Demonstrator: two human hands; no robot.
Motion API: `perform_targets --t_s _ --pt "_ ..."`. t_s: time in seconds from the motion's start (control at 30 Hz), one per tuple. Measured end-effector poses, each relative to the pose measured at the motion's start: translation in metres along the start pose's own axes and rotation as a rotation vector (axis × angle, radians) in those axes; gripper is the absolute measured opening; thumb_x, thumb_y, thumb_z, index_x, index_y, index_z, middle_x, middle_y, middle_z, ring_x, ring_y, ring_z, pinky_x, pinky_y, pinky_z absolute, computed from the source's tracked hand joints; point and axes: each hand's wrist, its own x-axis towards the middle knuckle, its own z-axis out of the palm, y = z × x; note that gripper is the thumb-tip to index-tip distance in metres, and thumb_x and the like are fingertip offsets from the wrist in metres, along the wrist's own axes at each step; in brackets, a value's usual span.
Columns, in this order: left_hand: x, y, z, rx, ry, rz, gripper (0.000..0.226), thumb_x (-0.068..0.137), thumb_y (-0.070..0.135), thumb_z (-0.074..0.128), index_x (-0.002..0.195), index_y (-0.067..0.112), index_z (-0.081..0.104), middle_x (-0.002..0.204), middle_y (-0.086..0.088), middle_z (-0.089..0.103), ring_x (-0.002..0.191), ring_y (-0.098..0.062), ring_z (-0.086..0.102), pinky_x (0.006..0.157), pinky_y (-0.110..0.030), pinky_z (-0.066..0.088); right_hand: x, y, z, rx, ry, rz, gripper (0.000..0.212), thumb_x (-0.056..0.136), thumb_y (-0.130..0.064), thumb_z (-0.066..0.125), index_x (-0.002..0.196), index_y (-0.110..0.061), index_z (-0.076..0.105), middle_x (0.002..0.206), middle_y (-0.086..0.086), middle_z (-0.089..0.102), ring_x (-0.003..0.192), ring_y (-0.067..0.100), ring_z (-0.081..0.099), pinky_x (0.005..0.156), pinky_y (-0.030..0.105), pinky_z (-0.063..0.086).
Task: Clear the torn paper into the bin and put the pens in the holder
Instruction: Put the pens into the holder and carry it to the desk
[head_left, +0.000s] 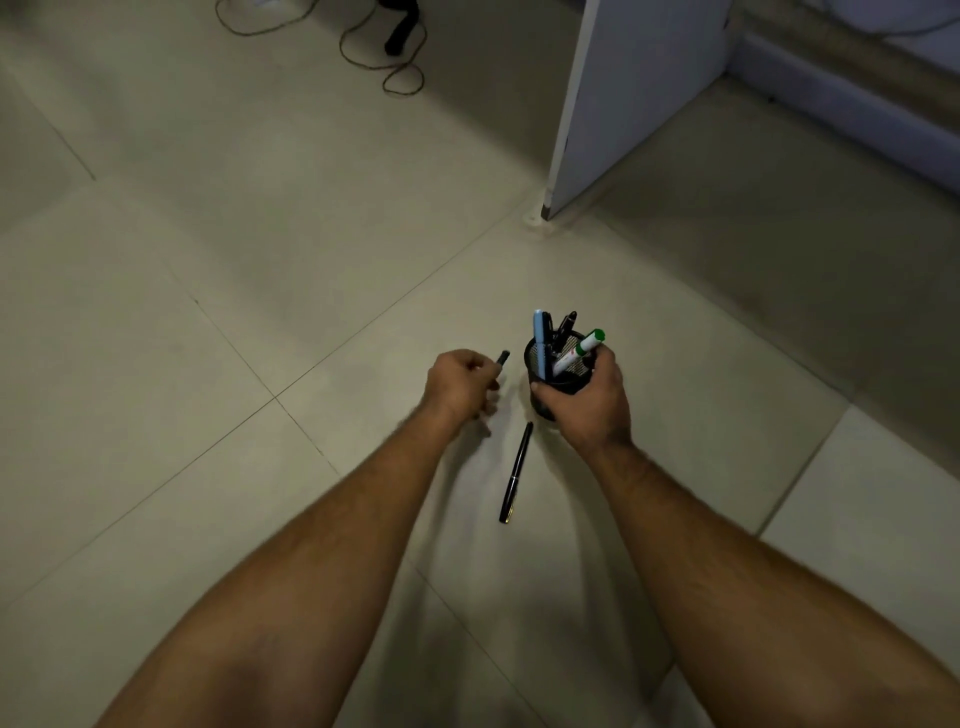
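My right hand (592, 400) grips a black mesh pen holder (558, 376) from the near side. Inside it stand a light blue pen (543, 338), a white marker with a green cap (582, 351) and dark pens (565, 325). My left hand (460, 387) is closed around a black pen (503, 358), whose end sticks out toward the holder, just left of its rim. Another black pen (516, 473) lies on the tiled floor between my forearms, below the holder. No torn paper or bin shows in view.
A white panel with a round foot (537, 221) stands on the floor at the upper right. A thin cable (374, 62) loops on the floor at the top, beside a dark object (402, 28). Pale floor tiles (208, 260) stretch to the left.
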Motion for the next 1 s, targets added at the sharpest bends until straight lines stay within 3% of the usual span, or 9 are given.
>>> perform_targets --t_s 0.1,0.2,0.27,0.4,0.47,0.63,0.7,0.83,1.0 --pt "-0.003 0.026 -0.011 -0.041 -0.113 0.117 0.012 0.087 0.019 0.068 0.094 0.012 0.074 0.081 -0.008 0.068 0.049 -0.016 0.055 0.041 -0.020 0.037 0.002 -0.004 0.000 -0.024 0.036 0.006 0.070 0.063 -0.043 0.083 0.122 -0.025 0.051 0.117 -0.001 0.060 0.103 0.024 0.064 0.086 0.039 0.056" --pt "-0.010 0.045 -0.011 0.159 -0.328 0.107 0.017 0.089 0.019 0.063 0.103 0.016 0.073 0.084 -0.003 0.066 0.063 -0.016 0.059 0.048 -0.023 0.043 0.003 -0.007 0.001 -0.043 0.044 -0.011 0.075 0.063 -0.043 0.082 0.127 -0.022 0.049 0.119 0.000 0.059 0.106 0.024 0.063 0.084 0.041 0.057" --pt "-0.012 0.054 -0.004 0.231 -0.370 0.089 0.017 0.091 0.014 0.062 0.107 0.013 0.069 0.090 -0.006 0.067 0.068 -0.016 0.062 0.047 -0.024 0.049 0.002 -0.008 0.005 -0.043 0.036 -0.023 0.079 0.064 -0.039 0.083 0.131 -0.019 0.047 0.123 0.002 0.057 0.109 0.025 0.062 0.085 0.043 0.056" --pt "-0.013 0.060 0.007 0.097 -0.267 0.112 0.015 0.084 0.004 0.067 0.098 0.009 0.064 0.090 -0.016 0.068 0.067 -0.024 0.067 0.063 -0.038 0.062 -0.001 -0.008 0.011 0.004 0.012 -0.021 0.083 0.057 -0.047 0.081 0.128 -0.020 0.048 0.121 0.002 0.058 0.106 0.026 0.063 0.084 0.046 0.057" --pt "-0.013 0.058 0.010 0.011 -0.136 0.120 0.011 0.083 0.007 0.066 0.094 0.010 0.064 0.088 -0.015 0.069 0.065 -0.026 0.070 0.068 -0.045 0.063 -0.001 -0.010 0.010 0.025 0.014 -0.009 0.082 0.056 -0.048 0.080 0.127 -0.021 0.048 0.120 0.001 0.058 0.105 0.025 0.064 0.084 0.044 0.057" --pt "-0.008 0.032 0.013 -0.254 0.210 0.005 0.014 0.089 0.013 0.055 0.100 0.009 0.062 0.090 -0.010 0.065 0.059 -0.022 0.065 0.061 -0.038 0.062 0.004 -0.012 0.007 0.037 0.064 0.006 0.075 0.064 -0.044 0.085 0.126 -0.024 0.048 0.120 -0.003 0.059 0.105 0.020 0.064 0.086 0.035 0.054" --pt "-0.005 0.008 0.019 -0.017 0.213 -0.005 0.010 0.087 0.021 0.059 0.090 0.013 0.065 0.087 -0.007 0.068 0.068 -0.024 0.067 0.067 -0.040 0.062 0.004 -0.007 0.004 0.028 0.059 0.008 0.076 0.063 -0.045 0.084 0.127 -0.024 0.048 0.120 -0.004 0.058 0.105 0.021 0.064 0.088 0.038 0.055" --pt "-0.023 -0.029 0.042 0.598 -0.140 -0.062 0.028 0.077 0.031 0.073 0.097 0.014 0.062 0.099 -0.006 0.066 0.089 -0.025 0.064 0.071 -0.030 0.052 0.002 -0.002 -0.001 0.014 0.052 0.017 0.077 0.063 -0.042 0.085 0.128 -0.023 0.049 0.120 -0.004 0.058 0.105 0.021 0.064 0.089 0.040 0.056" --pt "-0.044 -0.050 0.054 0.921 -0.110 0.011 0.026 0.085 0.020 0.064 0.108 0.010 0.060 0.114 -0.012 0.064 0.102 -0.030 0.063 0.076 -0.033 0.051 0.004 -0.001 -0.006 -0.011 0.024 0.021 0.080 0.063 -0.045 0.085 0.131 -0.023 0.048 0.122 -0.002 0.058 0.107 0.022 0.063 0.089 0.041 0.056"
